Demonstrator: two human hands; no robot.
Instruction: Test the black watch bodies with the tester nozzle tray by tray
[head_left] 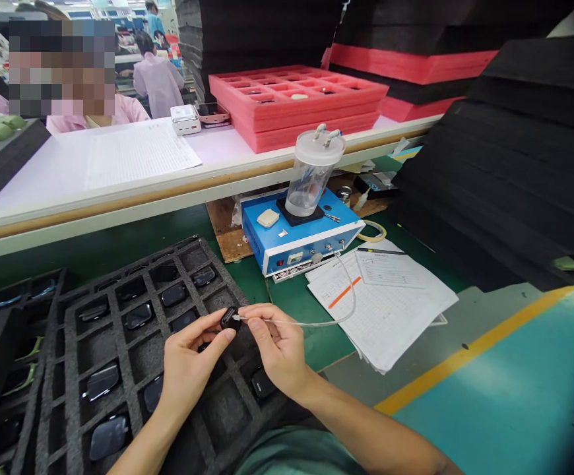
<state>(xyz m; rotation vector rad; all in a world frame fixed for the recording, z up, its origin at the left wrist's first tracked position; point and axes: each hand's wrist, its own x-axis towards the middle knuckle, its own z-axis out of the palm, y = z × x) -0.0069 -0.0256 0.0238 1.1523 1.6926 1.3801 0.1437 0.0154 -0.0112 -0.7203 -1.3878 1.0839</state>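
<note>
My left hand [192, 353] pinches a small black watch case [228, 319] between thumb and fingers. Closed round the end of a thin clear tube [311, 324] is my right hand [280, 343]; the tube's pale tip meets the side of the watch case. That tube curves back to the front of a blue box-shaped machine [307, 232] with a clear canister [313, 173] on top. Beneath both hands lies a black foam tray [141, 356] with several dark watch cases in its compartments, such as one watch case [109, 437] near the front.
Papers [381, 303] with a pen lie right of the machine. Red foam trays [291, 112] and a printed sheet [138, 155] rest on the raised shelf. Tall black foam stacks [505, 158] rise at the right. Another foam tray [17, 396] stands at the left. People in pink sit beyond.
</note>
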